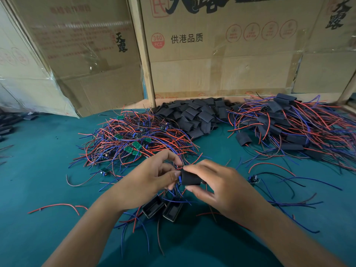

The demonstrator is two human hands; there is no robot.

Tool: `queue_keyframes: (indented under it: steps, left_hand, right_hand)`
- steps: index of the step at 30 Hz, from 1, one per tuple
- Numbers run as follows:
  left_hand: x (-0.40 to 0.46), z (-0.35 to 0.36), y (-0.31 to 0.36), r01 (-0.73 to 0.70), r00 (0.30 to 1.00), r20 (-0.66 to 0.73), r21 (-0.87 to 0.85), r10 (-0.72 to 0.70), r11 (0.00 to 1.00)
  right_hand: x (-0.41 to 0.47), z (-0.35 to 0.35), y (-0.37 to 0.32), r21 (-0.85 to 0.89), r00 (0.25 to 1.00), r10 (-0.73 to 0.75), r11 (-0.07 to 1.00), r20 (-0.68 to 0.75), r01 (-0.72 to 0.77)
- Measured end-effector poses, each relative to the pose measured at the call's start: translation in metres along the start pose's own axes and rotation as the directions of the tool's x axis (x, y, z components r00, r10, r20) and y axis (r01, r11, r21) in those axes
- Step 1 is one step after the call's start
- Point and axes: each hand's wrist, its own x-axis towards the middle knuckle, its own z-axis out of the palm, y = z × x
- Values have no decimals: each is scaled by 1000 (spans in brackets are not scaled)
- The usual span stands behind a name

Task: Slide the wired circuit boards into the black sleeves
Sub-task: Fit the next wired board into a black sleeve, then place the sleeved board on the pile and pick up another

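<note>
Progress: we judge the job partly done. The pile of sleeved boards (285, 122) at the right rear of the desk (38, 180) holds many finished units, their red and blue wires trailing out.
Remaining stock: the heap of bare wired boards (133, 139) at centre left is large, green boards showing among the wires. A mound of empty black sleeves (194, 114) sits between the two piles, against the cardboard wall (221, 64).
Step in hand: one board is going into one sleeve. We judge the insertion near its end, since only a blue edge of the board (180, 179) shows at the sleeve's left mouth.
Held sleeve (190, 178): raised above the desk, between both hands, near the front edge of the bare-board heap.
Right hand (217, 187): fingers and thumb curled round the sleeve, pinching it from above and below.
Left hand (152, 180): fingers curled at the sleeve's left mouth, thumb tip at the board's edge; the board's wires pass under the fingers. Whether it pushes or merely steadies, we cannot tell.
Near units: two sleeved pieces (163, 208) lie on the desk just below the hands, open ends towards the camera.
Stray item: one bare board (254, 179) lies alone to the right of the right hand.
</note>
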Motion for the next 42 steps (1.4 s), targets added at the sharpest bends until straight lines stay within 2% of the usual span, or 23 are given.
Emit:
queue_keyframes:
  steps: [11,20,25,28,31,34,37,38,40,42]
  left_hand:
    - [3,1,3,39,999,-17,-148,-42,988]
    - [6,7,2,91,992,-78,-158,-104,983]
    - [4,6,5,82,993,-68,-216,-99,973]
    - [4,9,5,70,995,-56,-220,-84,973]
    - [4,7,6,67,996,-33,-241,-77,968]
    - [1,-2,5,33,999,-29,-247,-41,969]
    - [3,-10,1,-5,994,-106,-226,-19,974]
    - [4,-12,-1,-4,986,-161,-214,-31,977]
    - [7,-15,-7,28,953,-296,-113,-61,993]
    - [8,-18,-15,94,913,-408,159,-22,983]
  right_hand:
    - [0,2,0,24,1000,-4,1000,-26,4]
    - [1,3,-1,-15,999,-12,1000,-33,12]
    - [4,2,-8,-209,997,-39,978,-66,24]
    - [7,1,-11,-336,999,-22,942,-33,10]
    - [10,0,-9,-479,998,-67,876,-11,53]
    - [17,-12,4,-569,995,-91,821,-48,48]
    - [32,-48,33,-680,990,-137,722,38,126]
    - [37,-62,48,-712,992,-95,691,81,124]
    - [52,-89,85,-768,992,107,641,64,-19]
    - [65,-112,125,-783,972,227,594,-59,-186]
